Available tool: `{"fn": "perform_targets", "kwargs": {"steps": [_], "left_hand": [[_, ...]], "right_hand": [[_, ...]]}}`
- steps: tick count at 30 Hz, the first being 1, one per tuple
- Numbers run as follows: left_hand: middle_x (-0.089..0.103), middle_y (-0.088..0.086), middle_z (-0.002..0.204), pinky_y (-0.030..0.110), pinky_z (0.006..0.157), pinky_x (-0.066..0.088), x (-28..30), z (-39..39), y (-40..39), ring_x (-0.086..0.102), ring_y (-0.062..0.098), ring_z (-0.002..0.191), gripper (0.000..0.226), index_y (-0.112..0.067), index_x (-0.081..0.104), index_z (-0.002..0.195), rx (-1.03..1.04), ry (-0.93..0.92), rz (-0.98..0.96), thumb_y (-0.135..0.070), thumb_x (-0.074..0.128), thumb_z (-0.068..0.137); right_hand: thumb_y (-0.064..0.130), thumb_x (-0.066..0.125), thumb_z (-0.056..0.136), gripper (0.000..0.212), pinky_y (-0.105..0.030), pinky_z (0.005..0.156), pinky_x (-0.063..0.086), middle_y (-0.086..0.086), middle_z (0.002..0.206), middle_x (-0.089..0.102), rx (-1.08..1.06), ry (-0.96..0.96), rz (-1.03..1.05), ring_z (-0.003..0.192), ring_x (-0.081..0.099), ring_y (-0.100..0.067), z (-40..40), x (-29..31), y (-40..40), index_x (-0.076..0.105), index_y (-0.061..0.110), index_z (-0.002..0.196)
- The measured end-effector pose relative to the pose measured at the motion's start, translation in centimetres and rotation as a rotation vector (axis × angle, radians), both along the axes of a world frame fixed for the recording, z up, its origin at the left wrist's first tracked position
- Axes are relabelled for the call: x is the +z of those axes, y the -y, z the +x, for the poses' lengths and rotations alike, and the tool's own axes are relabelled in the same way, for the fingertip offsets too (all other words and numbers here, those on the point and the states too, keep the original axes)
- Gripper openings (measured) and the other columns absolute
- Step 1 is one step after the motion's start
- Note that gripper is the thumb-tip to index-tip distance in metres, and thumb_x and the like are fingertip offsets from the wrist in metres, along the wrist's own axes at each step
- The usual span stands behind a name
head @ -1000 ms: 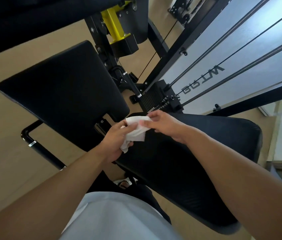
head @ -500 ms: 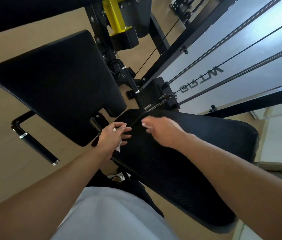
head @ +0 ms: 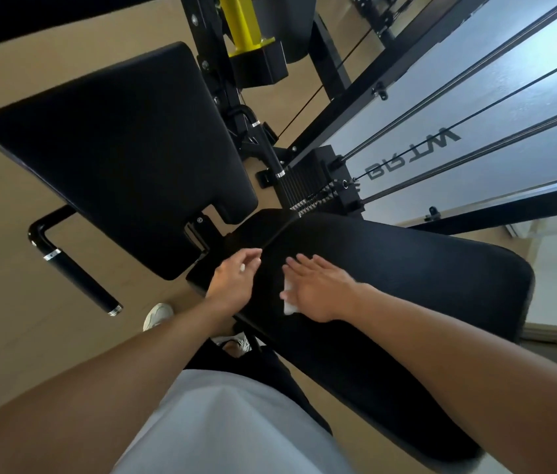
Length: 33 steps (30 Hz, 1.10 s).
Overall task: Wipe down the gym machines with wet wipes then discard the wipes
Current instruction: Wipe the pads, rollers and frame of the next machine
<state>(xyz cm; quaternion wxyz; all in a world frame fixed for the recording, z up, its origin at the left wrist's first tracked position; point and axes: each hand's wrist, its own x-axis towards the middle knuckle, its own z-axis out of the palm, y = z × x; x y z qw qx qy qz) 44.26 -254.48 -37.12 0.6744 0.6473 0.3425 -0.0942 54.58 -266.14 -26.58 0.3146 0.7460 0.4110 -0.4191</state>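
Two black pads [head: 126, 159]; right hand [head: 321, 289] flattens one wipe [head: 289, 302].

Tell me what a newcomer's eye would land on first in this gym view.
First, the two bare forearms reaching in from below: the right hand lies flat on a white wipe on the long black pad at centre right, while the left hand hovers loosely curled beside it. Next, the big black seat pad fills the upper left. The yellow post stands out at top centre.
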Motion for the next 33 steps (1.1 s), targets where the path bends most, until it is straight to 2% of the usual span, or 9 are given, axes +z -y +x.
{"fn": "perform_targets", "kwargs": {"steps": [4,7,10,13,17,22,24,30,33], "left_hand": [[0.040,-0.007,0.157,0.032,0.120,0.024,-1.0,-0.5,2.9,0.027,0.015,0.151,0.044,-0.029,0.049,0.148,-0.183,0.021,0.005,-0.039,0.048,0.105],[0.032,-0.012,0.161,0.035,0.123,0.017,-1.4,-0.6,3.8,0.015,0.011,0.153,0.049,-0.031,0.043,0.151,-0.173,0.009,0.018,-0.048,0.041,0.105],[0.028,-0.015,0.162,0.033,0.126,0.011,-1.9,-1.1,4.0,0.011,0.002,0.152,0.052,-0.033,0.039,0.152,-0.192,0.072,0.022,-0.054,0.031,0.105],[0.021,-0.023,0.158,0.035,0.126,0.013,-2.3,-1.2,4.0,0.007,0.001,0.150,0.053,-0.034,0.037,0.153,-0.229,0.066,0.070,-0.051,0.042,0.104],[0.027,-0.013,0.163,0.036,0.126,0.013,-2.5,-1.3,4.0,0.012,0.012,0.154,0.048,-0.037,0.038,0.153,-0.191,0.053,0.031,-0.048,0.038,0.106],[0.041,-0.006,0.158,0.027,0.117,0.029,-2.3,-1.7,3.4,0.036,0.013,0.146,0.045,-0.039,0.040,0.152,0.026,0.004,-0.036,-0.046,0.031,0.108],[0.045,-0.007,0.155,0.024,0.112,0.031,-2.9,-2.2,2.8,0.039,0.011,0.144,0.046,-0.038,0.040,0.151,0.088,-0.013,-0.030,-0.047,0.031,0.107],[0.048,-0.011,0.152,0.029,0.116,0.031,-4.5,-3.9,1.7,0.040,0.010,0.143,0.050,-0.038,0.042,0.150,0.203,-0.036,0.012,-0.055,0.029,0.105],[0.048,-0.011,0.152,0.027,0.114,0.030,-4.7,-3.9,1.5,0.040,0.010,0.143,0.051,-0.037,0.043,0.150,0.251,-0.049,0.040,-0.055,0.029,0.105]], "right_hand": [[0.056,0.019,0.107,0.074,-0.043,0.127,-0.001,-0.008,0.171,-0.003,-0.071,0.094,-0.048,0.157,-0.007,-0.022,3.3,0.1,0.8,0.002,0.011,0.163],[0.066,0.016,0.102,0.079,-0.043,0.127,-0.004,-0.003,0.171,-0.004,-0.071,0.056,-0.009,0.157,-0.010,-0.020,2.7,0.3,1.2,0.002,0.017,0.163],[0.064,0.019,0.103,0.076,-0.044,0.127,-0.004,0.001,0.171,-0.005,-0.032,-0.022,-0.004,0.156,-0.011,-0.019,1.3,0.2,1.2,0.001,0.021,0.163],[0.060,0.020,0.105,0.074,-0.046,0.126,-0.005,-0.001,0.171,-0.007,-0.062,0.070,-0.051,0.156,-0.012,-0.022,4.7,-0.3,1.2,-0.001,0.019,0.163],[0.062,0.019,0.104,0.076,-0.047,0.126,-0.006,-0.003,0.170,-0.011,-0.104,0.145,-0.109,0.156,-0.014,-0.024,6.9,-1.0,1.0,-0.004,0.020,0.163],[0.063,0.018,0.104,0.075,-0.048,0.126,-0.005,-0.001,0.170,-0.012,0.149,-0.229,-0.059,0.155,-0.015,-0.023,-2.6,-1.9,-1.3,-0.006,0.024,0.162],[0.065,0.018,0.103,0.074,-0.046,0.126,-0.007,0.002,0.170,-0.011,0.167,-0.275,-0.061,0.155,-0.016,-0.020,-2.5,-2.3,-1.5,-0.005,0.026,0.162],[0.065,0.020,0.103,0.078,-0.047,0.125,-0.009,-0.001,0.169,-0.015,-0.086,0.110,-0.119,0.155,-0.018,-0.022,8.8,-3.2,-0.5,-0.008,0.024,0.162],[0.066,0.023,0.102,0.082,-0.047,0.125,-0.010,-0.004,0.169,-0.017,-0.124,0.079,-0.102,0.154,-0.019,-0.022,7.2,-4.3,-1.5,-0.014,0.022,0.161]]}}
